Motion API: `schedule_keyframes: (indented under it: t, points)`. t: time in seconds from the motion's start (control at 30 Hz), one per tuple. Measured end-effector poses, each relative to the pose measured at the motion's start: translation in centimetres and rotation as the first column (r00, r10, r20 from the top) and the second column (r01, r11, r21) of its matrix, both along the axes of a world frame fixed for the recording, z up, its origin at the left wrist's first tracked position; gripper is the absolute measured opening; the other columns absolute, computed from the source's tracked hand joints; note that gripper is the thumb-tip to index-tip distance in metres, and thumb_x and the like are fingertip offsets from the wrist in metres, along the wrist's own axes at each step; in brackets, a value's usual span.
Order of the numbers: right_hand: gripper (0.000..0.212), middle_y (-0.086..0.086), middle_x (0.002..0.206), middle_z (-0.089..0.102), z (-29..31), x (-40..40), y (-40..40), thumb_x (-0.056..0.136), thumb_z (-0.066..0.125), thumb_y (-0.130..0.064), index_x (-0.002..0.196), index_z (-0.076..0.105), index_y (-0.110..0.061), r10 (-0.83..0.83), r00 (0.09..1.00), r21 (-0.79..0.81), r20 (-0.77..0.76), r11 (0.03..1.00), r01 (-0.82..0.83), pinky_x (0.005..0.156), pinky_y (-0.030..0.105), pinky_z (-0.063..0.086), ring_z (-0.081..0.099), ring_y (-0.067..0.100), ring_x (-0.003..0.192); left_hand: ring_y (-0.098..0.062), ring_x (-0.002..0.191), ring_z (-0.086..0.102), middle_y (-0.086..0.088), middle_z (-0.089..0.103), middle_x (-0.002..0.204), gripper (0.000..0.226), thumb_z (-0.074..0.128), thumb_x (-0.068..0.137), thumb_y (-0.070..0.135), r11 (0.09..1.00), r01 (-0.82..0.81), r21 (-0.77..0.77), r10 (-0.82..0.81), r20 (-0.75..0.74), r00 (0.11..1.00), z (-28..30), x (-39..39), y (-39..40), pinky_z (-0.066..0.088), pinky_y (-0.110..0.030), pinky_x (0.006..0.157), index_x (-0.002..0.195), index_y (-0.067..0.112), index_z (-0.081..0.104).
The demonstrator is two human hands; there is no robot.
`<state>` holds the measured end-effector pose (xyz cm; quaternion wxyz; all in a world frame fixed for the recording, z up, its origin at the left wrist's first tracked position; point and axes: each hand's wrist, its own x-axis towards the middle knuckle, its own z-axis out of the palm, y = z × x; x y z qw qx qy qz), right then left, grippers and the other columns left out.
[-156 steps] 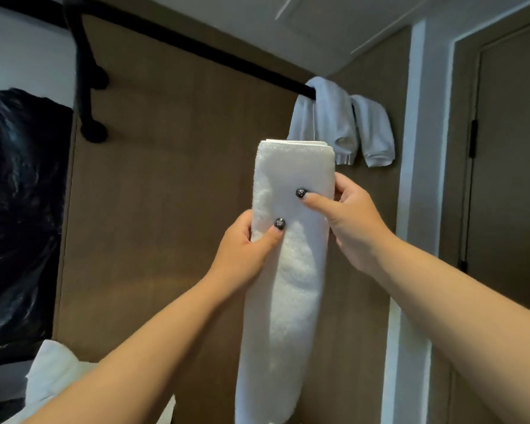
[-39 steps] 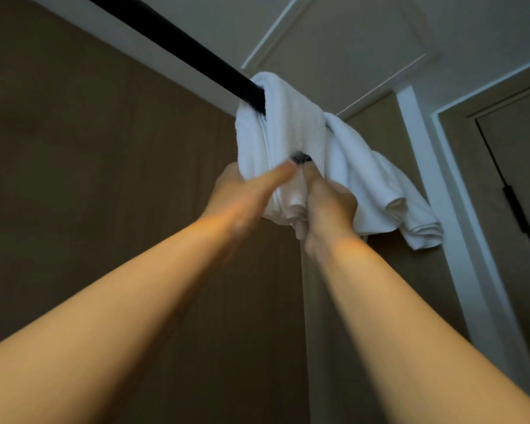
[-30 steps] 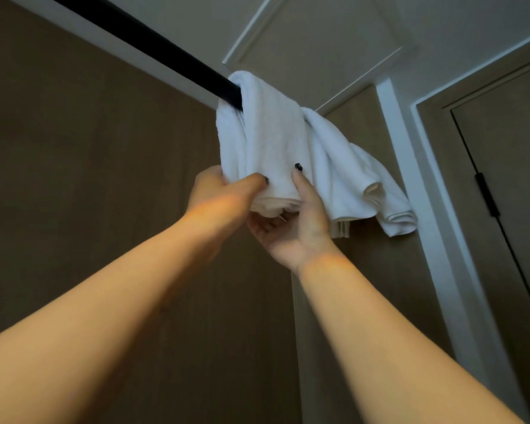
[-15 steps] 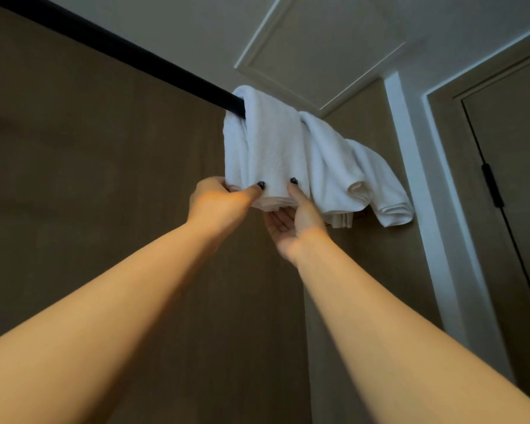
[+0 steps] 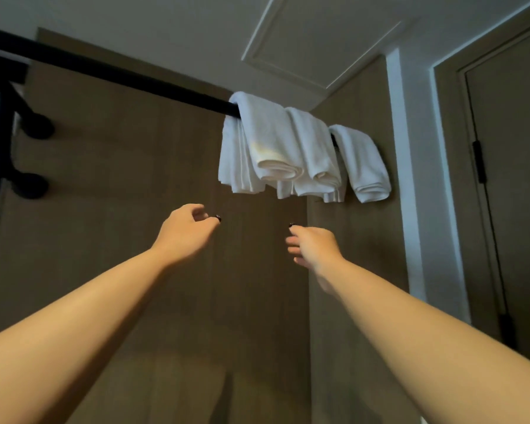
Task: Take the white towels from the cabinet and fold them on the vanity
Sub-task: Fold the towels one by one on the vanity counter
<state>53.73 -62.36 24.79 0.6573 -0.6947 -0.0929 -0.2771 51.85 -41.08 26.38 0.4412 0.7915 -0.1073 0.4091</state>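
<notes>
Three white towels hang folded over a black rail (image 5: 141, 82) up at about 1 o'clock, packed toward its right end. First is the leftmost towel (image 5: 254, 142), the bulkiest one, with stacked layers showing at its bottom edge and a faint yellowish patch on the front. Right against it sits the middle towel (image 5: 314, 151), also doubled over so a rolled fold faces down. Just past that, with a small bit of rail showing between, is the right towel (image 5: 364, 163), hanging close to the white door frame (image 5: 401, 179).

Both arms are raised toward them, neither touching anything. Left hand (image 5: 185, 232) is at roughly 11 o'clock from frame centre, below and a little left of the leftmost towel, fingers loosely curled, thumb with dark nail polish pointing right, holding nothing. Right hand (image 5: 314, 247) is around 1 o'clock from centre, under the middle towel, fingers relaxed and slightly bent, also empty.

Behind everything is a brown wood-look wall panel (image 5: 120, 209). Over at 9 o'clock the rail joins a black bracket (image 5: 28, 148) with round mounts. A dark door (image 5: 508, 179) fills the 3 o'clock side, and a ceiling hatch panel (image 5: 318, 41) sits at 12.
</notes>
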Motion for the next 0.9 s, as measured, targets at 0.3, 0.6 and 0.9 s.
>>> schedule_keyframes:
  t: [0.3, 0.6, 0.9]
  points:
    - [0.074, 0.000, 0.162, 0.021, -5.2, -3.7, 2.4, 0.097, 0.041, -0.057, 0.155, 0.019, -0.018, 0.054, 0.998, -0.851, 0.031, 0.525, -0.002, 0.115, 0.032, 0.022, 0.022, 0.019, 0.148, -0.024, 0.141, 0.039, -0.006, 0.037, 0.157, 0.073, 0.052, 0.099, 0.043, 0.928, -0.031, 0.372, 0.141, -0.272, 0.952, -4.9, -5.6, 2.8, 0.031, -0.026, 0.106, 0.157, 0.013, 0.019]
    - [0.083, 0.004, 0.165, 0.005, -10.2, -7.7, 6.5, 0.098, 0.036, -0.060, 0.156, 0.004, -0.009, 0.051, 0.998, -0.999, -0.030, -0.035, -0.028, 0.122, 0.041, 0.007, -0.002, 0.022, 0.152, -0.017, 0.153, 0.005, -0.003, 0.002, 0.167, 0.086, 0.043, 0.099, 0.053, 0.782, 0.103, 0.615, 0.277, -0.491, 0.826, -15.7, -8.4, 8.5, 0.009, -0.029, 0.121, 0.158, 0.012, -0.003]
    - [0.090, -0.002, 0.165, -0.004, -17.9, -9.1, 15.8, 0.093, 0.043, -0.064, 0.157, 0.000, -0.018, 0.228, 0.973, -0.999, 0.025, 0.047, 0.015, 0.113, 0.030, -0.003, -0.010, 0.017, 0.151, -0.014, 0.153, -0.002, -0.001, 0.003, 0.167, 0.079, 0.041, 0.101, 0.051, 0.600, 0.056, 0.798, 0.334, -0.313, 0.889, -22.3, -14.0, 19.2, 0.009, -0.032, 0.121, 0.158, 0.016, -0.002]
